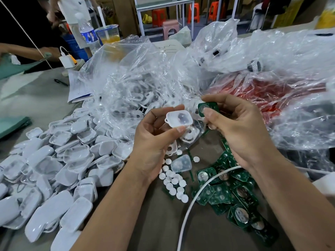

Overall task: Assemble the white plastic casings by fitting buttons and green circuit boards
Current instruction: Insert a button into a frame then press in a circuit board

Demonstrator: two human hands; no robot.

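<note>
My left hand (154, 140) pinches a white plastic casing (178, 118) between thumb and fingertips, its hollow side facing me with a dark spot inside. Just to its right, my right hand (235, 127) holds a green circuit board (208, 108) with a round silver cell, thumb pressed on it. The board and the casing are a short gap apart. On the table below lie several white round buttons (172, 182), one loose casing (181, 163) and a heap of green circuit boards (230, 194).
A big pile of white casings (59, 165) covers the table's left. Clear plastic bags (141, 84) with more casings and a bag with red parts (268, 91) lie behind. A white cable (195, 198) crosses the boards. A bottle (87, 31), a cup (108, 33) and another person's arm (27, 51) sit at far left.
</note>
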